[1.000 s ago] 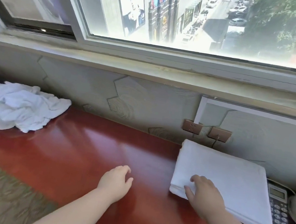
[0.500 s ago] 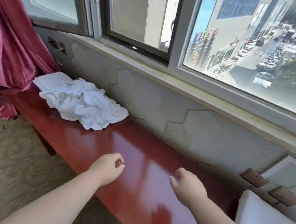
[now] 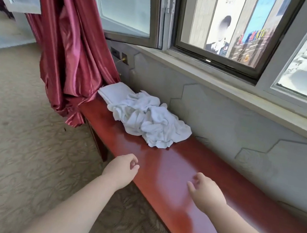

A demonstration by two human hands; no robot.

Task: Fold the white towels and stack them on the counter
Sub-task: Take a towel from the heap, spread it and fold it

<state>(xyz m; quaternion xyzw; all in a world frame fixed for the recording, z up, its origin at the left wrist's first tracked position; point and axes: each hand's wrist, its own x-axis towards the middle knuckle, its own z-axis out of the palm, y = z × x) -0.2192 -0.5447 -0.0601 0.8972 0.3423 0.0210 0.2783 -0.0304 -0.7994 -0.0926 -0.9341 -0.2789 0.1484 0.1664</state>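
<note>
A crumpled heap of white towels (image 3: 148,118) lies on the glossy red-brown counter (image 3: 170,171) under the window, near its left end. At the heap's far left one towel lies flat and folded. My left hand (image 3: 123,169) hovers over the counter's front edge, fingers loosely curled and holding nothing. My right hand (image 3: 205,191) hangs above the counter a little to the right, fingers apart and empty. Both hands are short of the heap and apart from it. The folded stack is out of view.
A dark red satin curtain (image 3: 69,42) hangs at the counter's left end, touching the towels' far edge. An open window sash (image 3: 129,7) juts inward above the heap. Wall sockets (image 3: 121,55) sit behind the curtain. Patterned carpet (image 3: 13,144) covers the floor on the left.
My right hand left the folded stack, and my view swung left until the stack passed out of frame. The crumpled heap is now closer and central, with both hands extended toward it.
</note>
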